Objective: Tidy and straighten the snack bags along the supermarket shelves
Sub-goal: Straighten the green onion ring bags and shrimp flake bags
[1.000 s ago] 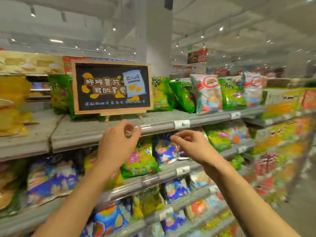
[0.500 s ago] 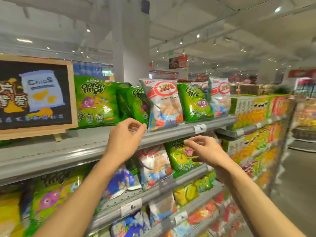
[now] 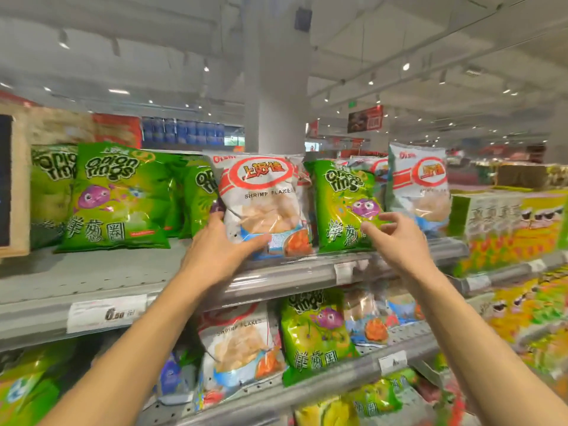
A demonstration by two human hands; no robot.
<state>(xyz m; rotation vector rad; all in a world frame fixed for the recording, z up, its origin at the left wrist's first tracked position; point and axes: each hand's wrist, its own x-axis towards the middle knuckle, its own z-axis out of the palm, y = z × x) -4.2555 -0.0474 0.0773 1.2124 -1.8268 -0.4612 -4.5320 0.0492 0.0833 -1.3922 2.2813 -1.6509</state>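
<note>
A white shrimp flakes bag (image 3: pixel 261 201) stands upright near the front edge of the top shelf (image 3: pixel 92 281). My left hand (image 3: pixel 218 253) grips its lower left corner, thumb across the front and fingers behind. Right beside it stands a green onion rings bag (image 3: pixel 341 207). My right hand (image 3: pixel 399 244) is at that bag's lower right, fingers spread and loosely bent, fingertips at its front and holding nothing. A second shrimp flakes bag (image 3: pixel 418 186) stands further right. More green onion rings bags (image 3: pixel 116 195) stand to the left.
A wood-framed chalkboard sign (image 3: pixel 15 186) sits at the far left of the top shelf. Lower shelves (image 3: pixel 338 382) hold mixed snack bags. Yellow-green boxes (image 3: pixel 507 229) fill the section to the right. A white pillar (image 3: pixel 282 103) rises behind the shelf.
The view has shifted right along the shelf and closer. Both hands rose to the top shelf. My left hand took hold of the shrimp flakes bag; my right hand reached the green bag.
</note>
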